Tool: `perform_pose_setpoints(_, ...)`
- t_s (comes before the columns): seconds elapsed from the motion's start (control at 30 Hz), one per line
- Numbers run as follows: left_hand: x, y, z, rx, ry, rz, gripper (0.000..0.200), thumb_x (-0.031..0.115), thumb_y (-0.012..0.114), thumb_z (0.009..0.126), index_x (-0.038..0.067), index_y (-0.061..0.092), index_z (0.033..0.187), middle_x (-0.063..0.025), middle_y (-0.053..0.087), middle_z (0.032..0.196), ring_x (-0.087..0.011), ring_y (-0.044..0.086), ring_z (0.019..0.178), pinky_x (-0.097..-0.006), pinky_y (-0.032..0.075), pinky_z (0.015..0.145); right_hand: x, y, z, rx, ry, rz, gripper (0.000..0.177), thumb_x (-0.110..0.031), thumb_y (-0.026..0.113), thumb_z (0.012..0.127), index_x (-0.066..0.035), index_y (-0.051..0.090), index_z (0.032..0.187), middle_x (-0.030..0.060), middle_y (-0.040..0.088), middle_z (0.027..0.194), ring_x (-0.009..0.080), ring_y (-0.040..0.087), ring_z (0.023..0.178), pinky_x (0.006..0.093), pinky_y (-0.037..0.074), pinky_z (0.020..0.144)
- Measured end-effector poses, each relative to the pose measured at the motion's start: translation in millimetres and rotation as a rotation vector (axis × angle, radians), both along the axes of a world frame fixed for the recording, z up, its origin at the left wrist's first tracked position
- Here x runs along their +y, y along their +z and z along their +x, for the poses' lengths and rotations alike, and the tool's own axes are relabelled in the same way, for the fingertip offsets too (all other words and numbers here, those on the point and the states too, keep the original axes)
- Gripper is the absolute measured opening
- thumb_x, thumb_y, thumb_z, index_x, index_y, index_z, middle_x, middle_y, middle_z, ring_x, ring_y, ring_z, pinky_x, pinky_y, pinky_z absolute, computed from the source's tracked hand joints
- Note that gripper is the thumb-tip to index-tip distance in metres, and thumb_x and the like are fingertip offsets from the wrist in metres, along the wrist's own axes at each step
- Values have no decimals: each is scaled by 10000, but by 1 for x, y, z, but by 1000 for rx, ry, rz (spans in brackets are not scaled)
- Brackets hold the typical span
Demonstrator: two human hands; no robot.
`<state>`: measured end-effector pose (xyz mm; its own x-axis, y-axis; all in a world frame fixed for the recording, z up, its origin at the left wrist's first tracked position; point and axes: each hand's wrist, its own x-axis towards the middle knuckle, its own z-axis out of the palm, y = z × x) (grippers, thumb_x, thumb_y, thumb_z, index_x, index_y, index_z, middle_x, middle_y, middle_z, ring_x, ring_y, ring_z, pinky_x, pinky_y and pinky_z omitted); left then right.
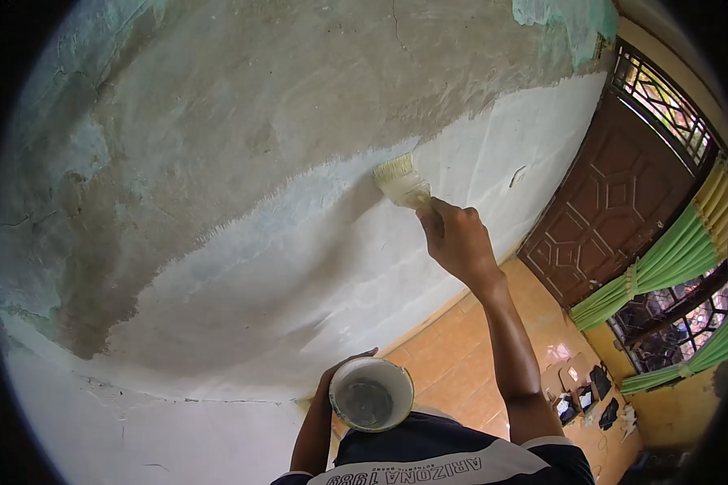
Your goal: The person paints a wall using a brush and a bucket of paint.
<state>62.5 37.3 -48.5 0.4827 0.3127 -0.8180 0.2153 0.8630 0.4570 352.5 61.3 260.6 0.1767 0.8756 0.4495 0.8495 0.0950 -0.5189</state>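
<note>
Closing firmly round the brush (pixel 402 182), the right hand (pixel 461 242) presses bristles to the wall (pixel 243 162) at the wet edge; long overlapping strokes would suit. The left hand (pixel 329 384) cups the bowl (pixel 372 364) below.

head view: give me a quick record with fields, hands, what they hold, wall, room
right hand: fingers closed on brush, bristles against wall
left hand: holds bowl, greyish liquid inside
wall: bare grey above, whitish coat below brush line, cracks low down
door: brown, panelled, at right
curtains: green, tied back
floor: orange tiles
</note>
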Motion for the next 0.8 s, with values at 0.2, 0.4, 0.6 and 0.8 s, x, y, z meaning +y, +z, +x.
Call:
perform_pose_setpoints(0.2, -5, 35, 4, -19, 31, -63, 392, 533, 774, 964, 161, 744, 842, -20, 726, 794, -161, 663, 692, -378, 573, 723, -2, -24, 13, -43, 30, -8, 248, -200, 643, 1053, 18, 693, 946, 247, 661, 710, 466, 654, 668, 499, 508, 600)
perform_pose_setpoints(0.4, 3, 26, -6, -32, 31, -72, 401, 538, 766, 969, 159, 743, 841, -19, 724, 789, -158, 662, 690, -378, 573, 718, -30, 16, 13, 118, -35, 102, 187, -170, 660, 1039, 8, 688, 990, 232, 625, 644, 448, 639, 595, 485, 491, 557)
perform_pose_setpoints(0.6, -5, 16, -5, -28, 75, -40, 425, 559, 748, 975, 158, 739, 837, -14, 717, 773, -157, 654, 669, -383, 571, 699, 9, -14, -5, 69, 62, 345, 177, -147, 672, 1030, 28, 693, 1046, 220, 625, 633, 419, 648, 565, 457, 503, 530)
perform_pose_setpoints(0.8, -5, 10, -13, -13, 29, -30, 530, 656, 710, 964, 138, 748, 864, -40, 724, 830, -169, 667, 774, -391, 568, 768, 14, -26, -18, 56, -28, 295, 328, -186, 686, 1032, 80, 680, 1225, 196, 698, 707, 365, 704, 588, 447, 531, 521)
